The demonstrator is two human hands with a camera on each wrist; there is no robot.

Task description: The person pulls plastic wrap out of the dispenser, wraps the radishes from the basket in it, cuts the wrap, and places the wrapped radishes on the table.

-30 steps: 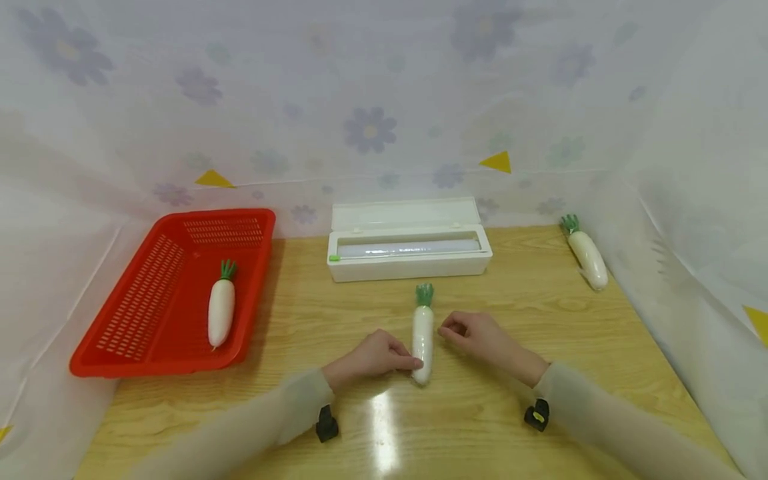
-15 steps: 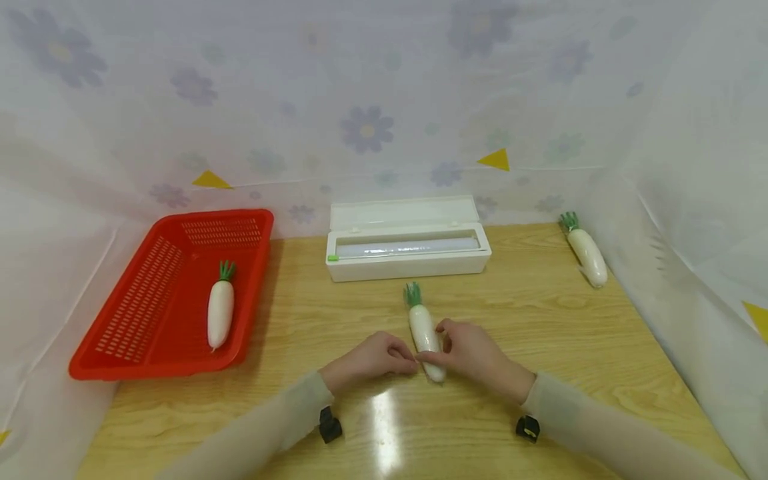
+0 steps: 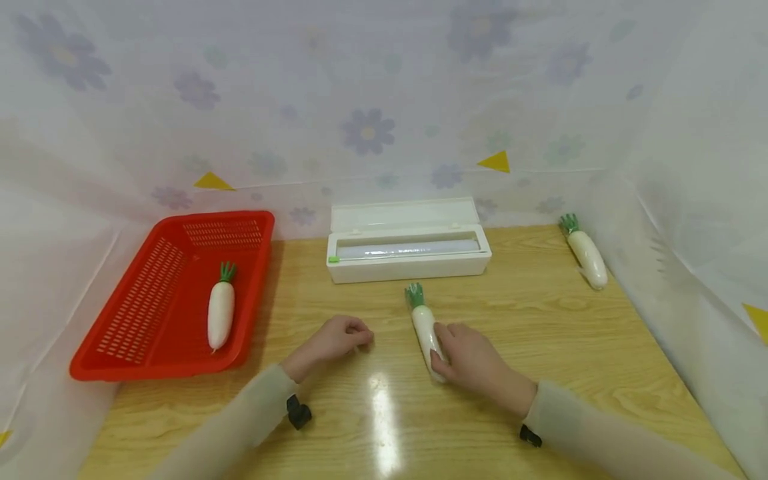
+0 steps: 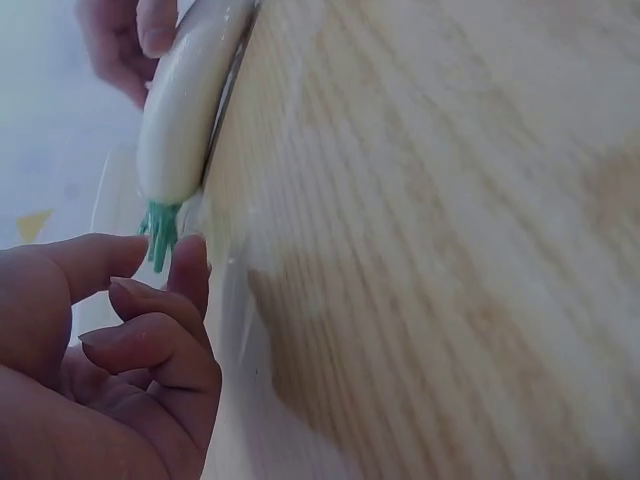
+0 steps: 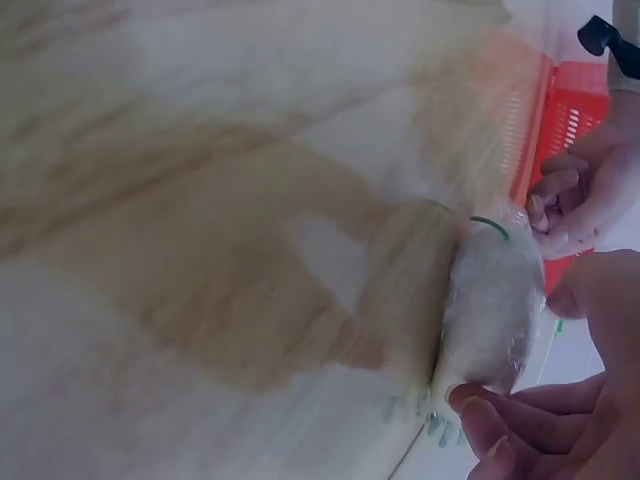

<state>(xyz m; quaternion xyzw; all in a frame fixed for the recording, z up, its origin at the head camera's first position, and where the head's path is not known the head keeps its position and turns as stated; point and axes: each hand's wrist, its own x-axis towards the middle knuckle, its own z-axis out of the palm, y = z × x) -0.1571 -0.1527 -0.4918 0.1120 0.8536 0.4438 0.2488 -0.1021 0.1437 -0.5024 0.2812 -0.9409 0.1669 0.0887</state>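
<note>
A white radish with green leaves (image 3: 423, 323), wrapped in clear film, lies tilted on the table in front of me. My right hand (image 3: 471, 360) grips its lower part from the right, thumb on the near side and fingertips on the far side. In the right wrist view the crinkled film shows on the radish (image 5: 490, 320). My left hand (image 3: 333, 343) is apart from it on the left, fingers loosely curled and holding nothing. In the left wrist view that hand's fingers (image 4: 160, 330) overlap the leaves, with the radish beyond.
A red basket (image 3: 165, 369) at the left holds an unwrapped radish (image 3: 221, 313). Behind the middle stands a white cling film box (image 3: 411, 269), lid up, with a roll inside. Another radish (image 3: 588, 259) lies at the far right beside the white curtain wall.
My right hand has closed on the radish, whose leafy end has swung left. My left hand has let go and drawn back to the left.
</note>
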